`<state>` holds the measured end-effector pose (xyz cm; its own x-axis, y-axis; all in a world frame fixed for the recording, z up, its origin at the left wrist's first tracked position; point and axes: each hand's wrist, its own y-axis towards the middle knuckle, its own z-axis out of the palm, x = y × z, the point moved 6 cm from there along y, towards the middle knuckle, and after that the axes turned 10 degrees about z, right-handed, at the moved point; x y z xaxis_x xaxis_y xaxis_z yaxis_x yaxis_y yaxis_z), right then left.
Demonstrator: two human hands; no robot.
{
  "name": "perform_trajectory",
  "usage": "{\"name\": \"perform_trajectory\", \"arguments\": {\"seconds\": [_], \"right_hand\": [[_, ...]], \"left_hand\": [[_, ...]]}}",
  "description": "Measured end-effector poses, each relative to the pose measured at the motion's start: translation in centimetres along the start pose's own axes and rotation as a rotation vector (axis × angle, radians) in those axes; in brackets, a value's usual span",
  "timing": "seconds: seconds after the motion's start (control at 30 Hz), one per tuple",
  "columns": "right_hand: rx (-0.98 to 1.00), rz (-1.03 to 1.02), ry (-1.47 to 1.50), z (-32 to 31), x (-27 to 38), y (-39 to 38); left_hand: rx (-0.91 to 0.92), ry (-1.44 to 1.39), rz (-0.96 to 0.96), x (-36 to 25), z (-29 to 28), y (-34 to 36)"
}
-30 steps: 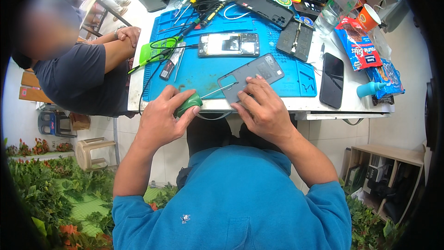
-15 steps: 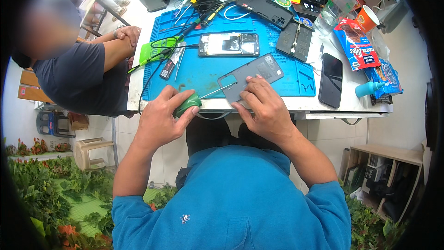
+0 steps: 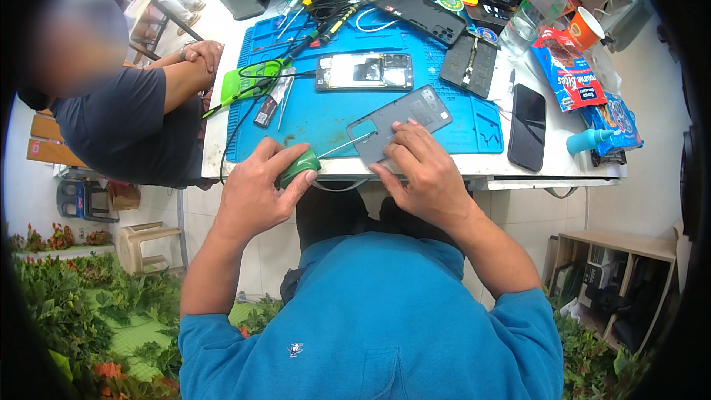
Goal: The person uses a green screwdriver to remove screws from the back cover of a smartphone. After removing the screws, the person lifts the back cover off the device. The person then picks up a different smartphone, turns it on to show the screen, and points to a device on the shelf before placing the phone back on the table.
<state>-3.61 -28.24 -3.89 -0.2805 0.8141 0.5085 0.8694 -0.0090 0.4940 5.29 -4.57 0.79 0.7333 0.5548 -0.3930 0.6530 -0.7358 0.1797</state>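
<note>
Fingers of the left hand (image 3: 259, 191) grip a green-handled screwdriver (image 3: 305, 166), its tip at the grey phone cover (image 3: 398, 112), which the right hand (image 3: 427, 168) grasps (presumably for steadiness) over the blue mat (image 3: 320, 113).

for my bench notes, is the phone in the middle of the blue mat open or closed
Open. The phone lies with its inner parts exposed; a loose grey back cover sits under the right hand.

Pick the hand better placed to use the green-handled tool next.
Left, probably: the left hand grips the green handle, its shaft reaching the grey cover. The right hand is on that cover.
</note>
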Motion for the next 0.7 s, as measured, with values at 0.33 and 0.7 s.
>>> {"name": "perform_trajectory", "arguments": {"seconds": [0.33,0.7], "right_hand": [[0.006,0.02,0.005,-0.01,-0.35,0.03],[0.011,0.017,0.002,0.03,-0.5,-0.02]], "left_hand": [[0.027,-0.02,-0.014,-0.43,0.21,0.37],[-0.041,-0.035,-0.006,-0.06,-0.23,-0.07]]}}
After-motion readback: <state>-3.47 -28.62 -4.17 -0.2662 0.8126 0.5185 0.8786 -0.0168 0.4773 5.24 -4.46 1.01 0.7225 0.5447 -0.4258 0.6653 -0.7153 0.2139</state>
